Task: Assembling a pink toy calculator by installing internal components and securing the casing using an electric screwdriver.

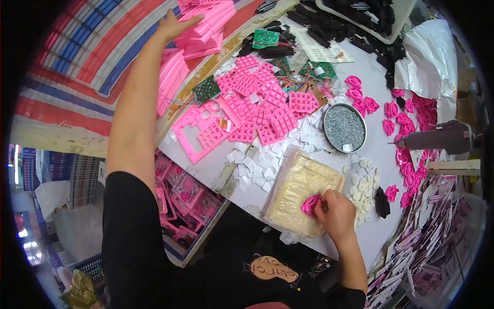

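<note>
Only the head view here, looking down on a pretty crowded table (378,154). The left hand (177,23) is stretched way out to the far left, fingers spread flat on top of a stack of pink plastic panels (206,26), touching it rather than gripping anything as far as I can tell. The right hand (337,211) is close to the body, fingers curled and pinching a small pink round part (310,204) that sits on a beige pad (303,198) at the table's near edge. Just right of the pad there's a scatter of little white discs (363,185) and a small black piece (382,202), and behind it a round tin of tiny screws (344,127). More pink keypad grids (262,103), white squares (257,165) and a couple of green circuit boards (265,38) are spread across the middle. What could go wrong, I'd say: with the left arm reaching that far while the right one works blind-ish, the stack looks easy to nudge over, since it leans a bit and sits near the table's edge. Also the pink part could slip off the pad and vanish into the loose bits beside it.
</note>
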Tool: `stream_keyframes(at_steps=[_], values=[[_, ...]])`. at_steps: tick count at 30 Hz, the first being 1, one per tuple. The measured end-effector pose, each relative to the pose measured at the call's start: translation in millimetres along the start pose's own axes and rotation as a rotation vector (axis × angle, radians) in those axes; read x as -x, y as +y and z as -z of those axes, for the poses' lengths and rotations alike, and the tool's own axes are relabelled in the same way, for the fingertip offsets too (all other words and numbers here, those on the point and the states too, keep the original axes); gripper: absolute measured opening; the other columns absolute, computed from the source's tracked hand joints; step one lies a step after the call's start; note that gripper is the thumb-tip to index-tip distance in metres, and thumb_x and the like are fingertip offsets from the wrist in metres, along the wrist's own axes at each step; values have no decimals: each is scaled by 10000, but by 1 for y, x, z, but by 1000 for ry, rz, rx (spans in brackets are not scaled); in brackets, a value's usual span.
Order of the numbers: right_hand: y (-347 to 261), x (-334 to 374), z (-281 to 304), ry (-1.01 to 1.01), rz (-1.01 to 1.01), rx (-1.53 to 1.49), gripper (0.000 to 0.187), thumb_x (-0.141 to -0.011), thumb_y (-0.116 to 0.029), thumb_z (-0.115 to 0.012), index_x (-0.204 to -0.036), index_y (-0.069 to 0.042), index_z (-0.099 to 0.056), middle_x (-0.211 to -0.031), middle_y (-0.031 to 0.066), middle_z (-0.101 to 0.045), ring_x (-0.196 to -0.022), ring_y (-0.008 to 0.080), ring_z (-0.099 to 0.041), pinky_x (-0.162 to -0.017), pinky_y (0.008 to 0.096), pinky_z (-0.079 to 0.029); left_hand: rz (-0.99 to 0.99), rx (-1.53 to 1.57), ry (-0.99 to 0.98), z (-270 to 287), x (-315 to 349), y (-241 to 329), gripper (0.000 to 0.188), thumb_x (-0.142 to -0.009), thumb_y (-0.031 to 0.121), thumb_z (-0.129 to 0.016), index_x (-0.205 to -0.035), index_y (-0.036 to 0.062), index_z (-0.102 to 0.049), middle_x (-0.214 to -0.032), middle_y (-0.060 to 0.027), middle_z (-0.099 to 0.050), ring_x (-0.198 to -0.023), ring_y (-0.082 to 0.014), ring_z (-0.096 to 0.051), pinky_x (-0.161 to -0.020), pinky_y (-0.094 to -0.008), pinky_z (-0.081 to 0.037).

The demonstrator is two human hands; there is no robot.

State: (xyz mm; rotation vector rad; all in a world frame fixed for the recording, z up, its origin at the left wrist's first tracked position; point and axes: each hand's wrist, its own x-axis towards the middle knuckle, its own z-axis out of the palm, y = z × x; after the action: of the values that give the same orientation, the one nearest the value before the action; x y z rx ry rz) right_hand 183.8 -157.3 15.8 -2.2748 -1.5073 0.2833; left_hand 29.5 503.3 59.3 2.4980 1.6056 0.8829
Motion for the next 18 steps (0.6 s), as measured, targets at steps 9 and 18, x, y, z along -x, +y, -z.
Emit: stream_keyframes(at_steps=[9, 18], values=[[13, 13, 2, 91, -39, -108, 149, -841, -197, -710, -931, -90, -660, -800, 115, -626, -727, 328, -644, -636, 448, -522, -108, 463, -546, -15, 24, 46, 689, -877, 484, -728, -1397, 64, -562, -1343, -128, -616, -1257, -228, -516, -1024, -415, -434], [159, 96, 145, 661, -619, -61, 302, -845, -159, -768, -1123, -52, -722, -818, 40, -697, -679, 109, -609, -627, 280, -495, -150, 841, -484, 104, 276, 118, 527, -959, 334, -660, -1390, 66, -516, -1262, -83, -618, -1066, -150, -556, -846, -313, -459]])
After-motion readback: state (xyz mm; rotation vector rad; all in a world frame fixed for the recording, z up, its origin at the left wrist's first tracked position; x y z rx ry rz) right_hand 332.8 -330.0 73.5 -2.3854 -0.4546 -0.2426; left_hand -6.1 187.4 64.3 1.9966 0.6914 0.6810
